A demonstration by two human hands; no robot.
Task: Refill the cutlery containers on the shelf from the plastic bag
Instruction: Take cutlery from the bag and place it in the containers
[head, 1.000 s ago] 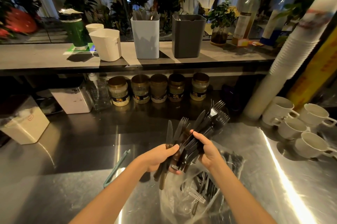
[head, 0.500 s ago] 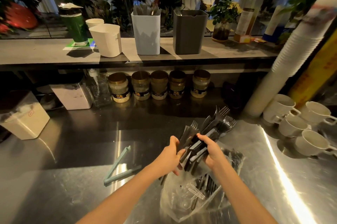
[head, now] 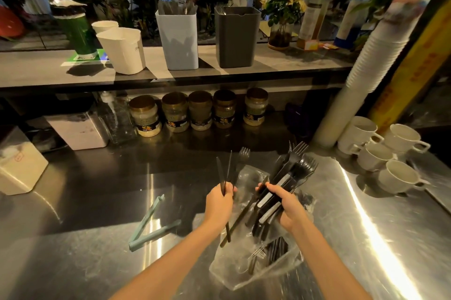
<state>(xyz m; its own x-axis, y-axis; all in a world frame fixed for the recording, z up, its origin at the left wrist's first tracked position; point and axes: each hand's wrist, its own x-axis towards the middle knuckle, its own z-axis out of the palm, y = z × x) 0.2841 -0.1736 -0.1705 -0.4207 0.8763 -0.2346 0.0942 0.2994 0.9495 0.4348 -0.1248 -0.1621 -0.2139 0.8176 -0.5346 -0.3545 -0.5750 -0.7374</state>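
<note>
Steel counter (head: 85,263) runs from the plastic bag (head: 240,275) back to the jars (head: 200,114) under the shelf (head: 48,72) edge. Above the bag, your left hand (head: 219,204) grips a few knives (head: 220,172), and your right hand (head: 289,209) clamps a fork bundle (head: 292,170).

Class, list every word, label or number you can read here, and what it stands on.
None can be read.
Labels on the five jars: too small.
Small print on the white container: too small.
Red characters on the yellow pillar: blurred.
Bottle label: blurred.
Red mark on the white box: blurred.
</note>
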